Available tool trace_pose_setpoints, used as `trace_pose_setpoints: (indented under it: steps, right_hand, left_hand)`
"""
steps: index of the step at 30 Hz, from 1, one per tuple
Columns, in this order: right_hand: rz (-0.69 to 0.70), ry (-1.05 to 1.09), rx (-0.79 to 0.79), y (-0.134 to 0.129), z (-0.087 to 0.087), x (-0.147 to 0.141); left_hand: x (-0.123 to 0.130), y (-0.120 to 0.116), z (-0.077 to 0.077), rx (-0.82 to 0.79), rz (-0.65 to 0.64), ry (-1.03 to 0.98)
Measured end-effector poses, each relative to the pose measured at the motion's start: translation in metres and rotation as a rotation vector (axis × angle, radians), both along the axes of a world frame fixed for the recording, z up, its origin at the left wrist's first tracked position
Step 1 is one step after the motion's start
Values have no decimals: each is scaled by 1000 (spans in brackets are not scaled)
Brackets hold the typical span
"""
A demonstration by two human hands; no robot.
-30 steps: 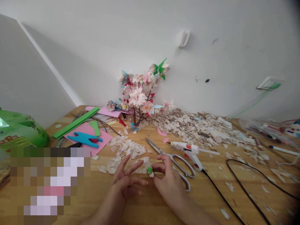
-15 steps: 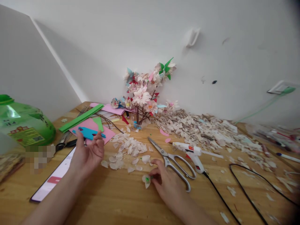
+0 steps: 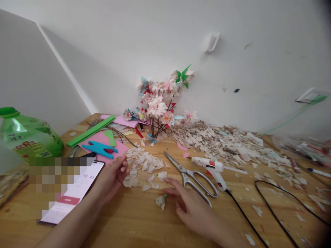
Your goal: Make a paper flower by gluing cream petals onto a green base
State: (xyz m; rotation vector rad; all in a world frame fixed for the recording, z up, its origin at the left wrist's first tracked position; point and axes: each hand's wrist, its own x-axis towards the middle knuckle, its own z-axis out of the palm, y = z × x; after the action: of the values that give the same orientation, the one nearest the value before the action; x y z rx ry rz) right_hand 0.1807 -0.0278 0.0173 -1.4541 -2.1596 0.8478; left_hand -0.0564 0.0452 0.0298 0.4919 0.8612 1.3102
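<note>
My left hand is at the left edge of a loose pile of pale petals. Its fingers are curled together in a pinch, and anything between them is too small to make out. My right hand has its fingers apart and holds nothing. Just left of its fingertips, a small white flower bud with a green bit lies on the wooden table. A single petal lies above my right index finger. Silver scissors lie partly open beyond that hand.
A white glue gun with a black cord lies right of the scissors. Behind stands a bunch of handmade flowers. Scraps cover the back right. Pink paper, a phone and a green bottle are on the left.
My right hand has let go of the small flower bud, and its fingers have spread. My left hand has moved right and down to the petal pile, its fingers closing.
</note>
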Motion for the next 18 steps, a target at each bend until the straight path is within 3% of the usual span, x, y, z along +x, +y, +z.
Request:
trace_pose_setpoints:
  steps: [7,11,14,18]
  right_hand:
    - [-44,332,-122,7,-3,6]
    - [-200,492,-157,20,-13,5]
    - [-292,525,-137,27,-19,4]
    - [-263,386,-128,27,-14,0]
  left_hand:
    - [-6,6,-4,10,16,154]
    - [-8,8,-6,-3,46,212]
    - [-9,7,-6,-4,56,245]
    - [-9,6,-4,27,76,274]
